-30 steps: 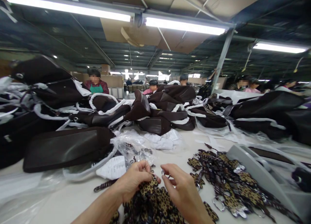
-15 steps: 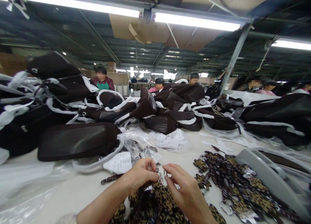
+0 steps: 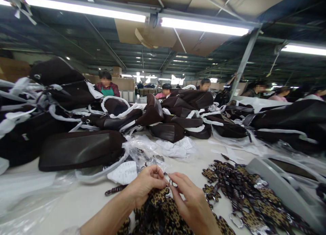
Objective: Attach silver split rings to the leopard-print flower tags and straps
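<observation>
So both hands are nearly touching, right over a pile (image 3: 165,214) of leopard charms on the table (image 3: 76,204). Left hand (image 3: 150,182) has thumb and fingers pinching the top of one charm (image 3: 158,195), and the right hand (image 3: 189,197) is pinching a metal ring (image 3: 171,182) just beside it. Can't tell if they're linked. Second pile (image 3: 236,191) sits by a grey bin (image 3: 285,194), brown bags (image 3: 81,150) heaped behind.
</observation>
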A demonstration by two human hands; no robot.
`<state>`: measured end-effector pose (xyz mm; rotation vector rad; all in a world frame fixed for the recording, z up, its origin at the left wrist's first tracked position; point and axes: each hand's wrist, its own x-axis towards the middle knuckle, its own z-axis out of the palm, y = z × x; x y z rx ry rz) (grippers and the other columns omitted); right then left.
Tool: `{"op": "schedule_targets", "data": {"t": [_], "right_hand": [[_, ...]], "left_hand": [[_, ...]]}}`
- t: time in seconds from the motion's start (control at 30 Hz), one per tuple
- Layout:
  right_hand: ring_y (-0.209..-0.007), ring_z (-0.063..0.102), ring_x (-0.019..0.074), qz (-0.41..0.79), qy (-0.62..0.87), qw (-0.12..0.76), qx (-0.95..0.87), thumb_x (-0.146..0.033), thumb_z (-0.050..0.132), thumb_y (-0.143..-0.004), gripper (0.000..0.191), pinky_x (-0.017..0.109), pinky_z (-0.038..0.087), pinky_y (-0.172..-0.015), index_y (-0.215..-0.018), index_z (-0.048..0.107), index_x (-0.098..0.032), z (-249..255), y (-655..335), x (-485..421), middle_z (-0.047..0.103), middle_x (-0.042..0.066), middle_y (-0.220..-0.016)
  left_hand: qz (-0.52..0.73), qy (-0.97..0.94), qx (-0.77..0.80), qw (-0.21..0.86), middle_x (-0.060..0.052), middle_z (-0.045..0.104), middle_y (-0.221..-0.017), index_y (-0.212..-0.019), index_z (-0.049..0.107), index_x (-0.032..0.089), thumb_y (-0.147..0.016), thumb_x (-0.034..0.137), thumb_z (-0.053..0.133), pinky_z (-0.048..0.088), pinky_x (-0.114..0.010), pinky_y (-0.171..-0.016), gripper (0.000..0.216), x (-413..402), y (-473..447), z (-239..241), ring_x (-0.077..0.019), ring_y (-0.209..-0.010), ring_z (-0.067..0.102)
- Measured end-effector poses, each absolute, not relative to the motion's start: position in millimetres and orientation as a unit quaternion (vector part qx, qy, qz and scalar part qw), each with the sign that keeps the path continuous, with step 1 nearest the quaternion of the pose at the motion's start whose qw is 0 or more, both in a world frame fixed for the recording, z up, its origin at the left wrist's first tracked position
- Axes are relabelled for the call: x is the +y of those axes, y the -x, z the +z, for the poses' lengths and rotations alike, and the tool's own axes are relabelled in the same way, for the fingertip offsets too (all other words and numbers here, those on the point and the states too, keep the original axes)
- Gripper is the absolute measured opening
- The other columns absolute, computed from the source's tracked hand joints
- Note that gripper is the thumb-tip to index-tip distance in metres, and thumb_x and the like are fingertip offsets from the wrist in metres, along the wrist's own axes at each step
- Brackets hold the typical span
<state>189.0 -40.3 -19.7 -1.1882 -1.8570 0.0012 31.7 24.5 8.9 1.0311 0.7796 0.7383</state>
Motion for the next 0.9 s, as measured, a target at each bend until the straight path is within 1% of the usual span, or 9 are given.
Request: {"op": "schedule_targets", "data": {"t": [0.1,0.23,0.33,0.5,0.73,0.83,0.9], "right_hand": [[-0.097,0.073,0.0258,-0.024,0.484,0.452,-0.749,-0.012,0.046,-0.094,0.031,0.037,0.063,-0.080,-0.119,0.063,-0.019,-26.0,-188.0,-38.6,0.073,0.014,-0.108],[-0.098,0.074,0.0257,-0.057,0.473,0.436,-0.764,-0.013,0.044,-0.096,0.032,0.036,0.064,-0.082,-0.120,0.064,-0.018,-28.9,-189.0,-37.8,0.073,0.015,-0.111],[-0.095,0.075,0.0263,-0.085,0.461,0.420,-0.777,-0.012,0.043,-0.095,0.033,0.036,0.065,-0.079,-0.121,0.064,-0.016,-27.3,-189.6,-37.3,0.075,0.017,-0.110],[-0.094,0.077,0.0254,-0.118,0.449,0.393,-0.794,-0.009,0.040,-0.095,0.036,0.033,0.066,-0.077,-0.121,0.064,-0.015,-26.1,-188.6,-34.9,0.076,0.017,-0.111],[-0.093,0.077,0.0293,-0.155,0.445,0.375,-0.798,-0.009,0.039,-0.095,0.034,0.035,0.066,-0.072,-0.117,0.064,-0.006,-25.9,-188.7,-35.3,0.076,0.023,-0.107],[-0.092,0.077,0.0300,-0.163,0.454,0.365,-0.796,-0.009,0.038,-0.094,0.035,0.037,0.067,-0.073,-0.118,0.064,-0.007,-32.4,-189.1,-34.4,0.075,0.024,-0.109],[-0.093,0.077,0.0292,-0.152,0.461,0.359,-0.797,-0.008,0.037,-0.094,0.038,0.038,0.066,-0.076,-0.122,0.062,-0.009,-39.1,-189.2,-32.9,0.074,0.022,-0.114]], "left_hand": [[0.346,-0.453,0.353,0.742,0.000,0.066,-0.066,-0.068,0.054,0.016,-0.044,0.012,0.075,0.034,-0.023,-0.064,0.032,24.2,-32.5,7.9,-0.0104,-0.062,0.053],[0.344,-0.452,0.376,0.732,0.001,0.063,-0.061,-0.067,0.055,0.016,-0.044,0.013,0.077,0.033,-0.023,-0.063,0.032,25.3,-32.9,6.1,-0.0102,-0.060,0.051],[0.346,-0.447,0.381,0.732,0.002,0.061,-0.060,-0.068,0.056,0.016,-0.044,0.015,0.079,0.034,-0.023,-0.062,0.033,26.9,-32.2,4.5,-0.0101,-0.059,0.050],[0.349,-0.438,0.370,0.742,0.004,0.059,-0.057,-0.068,0.057,0.016,-0.045,0.014,0.082,0.035,-0.022,-0.062,0.034,29.9,-29.5,1.9,-0.0095,-0.057,0.050],[0.349,-0.409,0.366,0.759,0.004,0.060,-0.058,-0.068,0.055,0.016,-0.044,0.015,0.081,0.036,-0.022,-0.059,0.036,30.8,-29.6,1.2,-0.0098,-0.056,0.052],[0.353,-0.422,0.370,0.748,0.004,0.059,-0.056,-0.067,0.056,0.016,-0.044,0.013,0.078,0.035,-0.021,-0.058,0.032,30.9,-30.7,0.7,-0.0087,-0.055,0.050],[0.354,-0.431,0.374,0.741,0.006,0.057,-0.054,-0.066,0.055,0.016,-0.043,0.011,0.077,0.034,-0.021,-0.057,0.032,31.1,-30.9,-0.4,-0.0082,-0.053,0.048]]}}
